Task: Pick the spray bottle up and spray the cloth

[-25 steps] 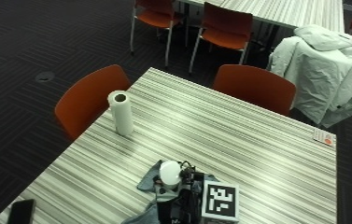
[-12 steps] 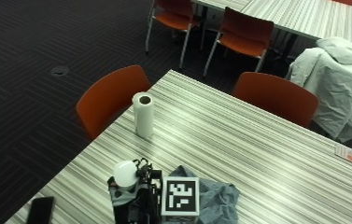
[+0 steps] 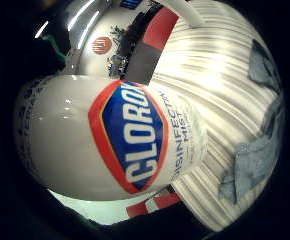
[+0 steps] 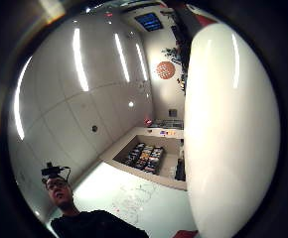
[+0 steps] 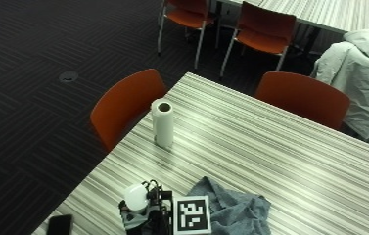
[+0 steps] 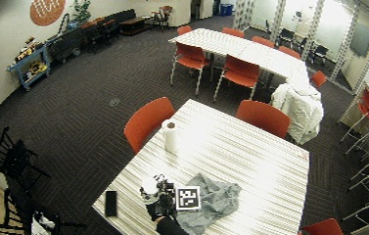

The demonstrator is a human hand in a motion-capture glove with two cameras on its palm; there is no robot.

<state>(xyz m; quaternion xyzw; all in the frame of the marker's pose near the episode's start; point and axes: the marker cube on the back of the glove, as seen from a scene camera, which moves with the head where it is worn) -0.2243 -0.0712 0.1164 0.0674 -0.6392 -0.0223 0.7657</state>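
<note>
Right now my hand [image 5: 146, 215] is curled round the spray bottle [image 3: 110, 142], whose white body fills the little-finger palm view with its label facing the palm, and its plain white side fills much of the thumb-side view too. From outside, the bottle's white top [image 5: 135, 197] shows just above my hand, so its long axis stands roughly upright, though I cannot tell whether its base has left the surface [image 5: 282, 147].

What the spray turns on is the cloth [image 5: 233, 213]: it lies crumpled and flat on the striped surface just beside my hand, on the side away from the near edge where a dark phone [image 5: 59, 225] sits. I judge the nozzle must be swung toward that side and tipped down; which way it faces now I cannot make out.

Farther off from my hand a paper towel roll [image 5: 163, 122] stands upright, with orange chairs [image 5: 126, 110] at the surface's edges, a pale jacket [image 5: 360, 83] draped over one seat, and dark carpet around.
</note>
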